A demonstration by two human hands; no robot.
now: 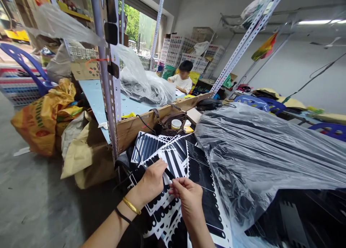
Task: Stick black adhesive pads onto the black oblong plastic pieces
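Observation:
My right hand (187, 194) is closed in a pinch on the lower end of a narrow black strip (169, 173). My left hand (152, 177), with a gold bangle and a black band at the wrist, closes around the strip's other end; its fingertips are partly hidden. Beneath both hands lies a loose pile of white sheets (171, 161) bearing rows of black strips with rounded ends. A long sheet (201, 168) covered in black pieces lies to the right of my right hand, apart from it.
Clear plastic (259, 143) covers black pieces on the right. Behind the pile are a brown bag (170, 122), a white-lidded jar (176, 124) and a wooden rail (135, 127). A metal post (108, 78) rises at left. Sacks (48, 118) stand on the floor. Another person (182, 80) sits beyond.

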